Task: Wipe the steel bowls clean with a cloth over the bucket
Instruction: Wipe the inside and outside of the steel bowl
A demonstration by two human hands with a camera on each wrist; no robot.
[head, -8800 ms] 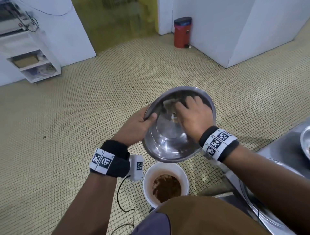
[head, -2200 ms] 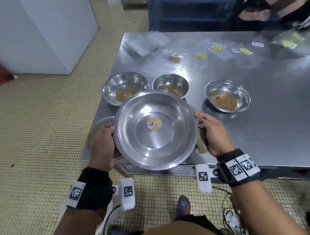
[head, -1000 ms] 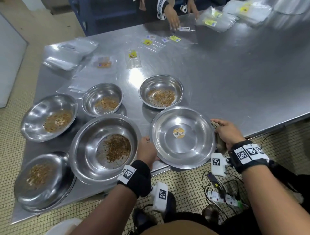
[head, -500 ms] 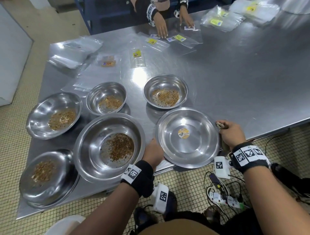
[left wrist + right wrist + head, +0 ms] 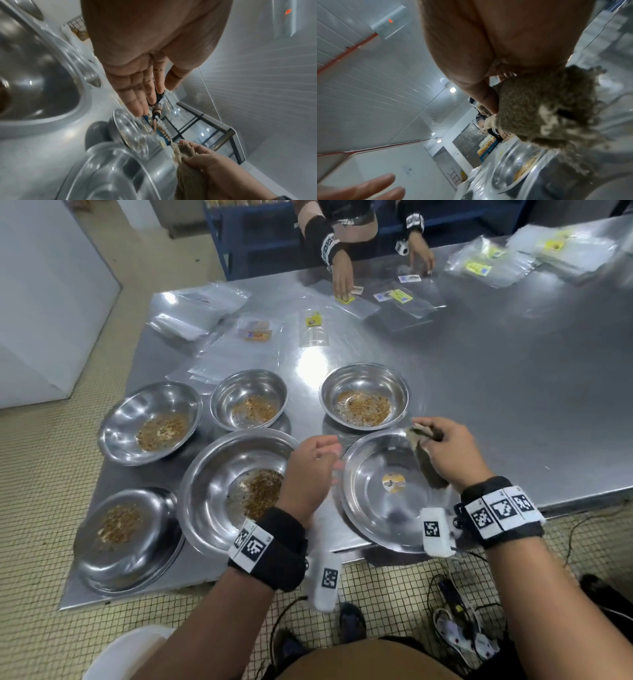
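Note:
A clean wide steel bowl (image 5: pixel 376 508) with a round sticker sits at the near edge of the steel table (image 5: pixel 513 405). My right hand (image 5: pixel 445 453) hovers over its right rim, gripping a frayed grey-brown cloth (image 5: pixel 428 467), also filling the right wrist view as the cloth (image 5: pixel 547 105). My left hand (image 5: pixel 308 470) hangs free between this bowl and a large dirty bowl (image 5: pixel 236 487), fingers straight (image 5: pixel 137 97), holding nothing. Several smaller bowls hold brown crumbs, such as one bowl (image 5: pixel 364 397) just behind the clean one. A white bucket rim (image 5: pixel 130 648) shows at the lower left.
Clear plastic bags with yellow labels (image 5: pixel 315 326) lie on the far half of the table. Another person's hands (image 5: pixel 342 275) work there. Cables and a power strip (image 5: pixel 455 631) lie on the tiled floor by my feet. A white wall panel (image 5: pixel 44 302) stands left.
Both hands have let go of the clean bowl, which now rests on the table edge. They have lifted off its rim, and the right hand still carries the cloth.

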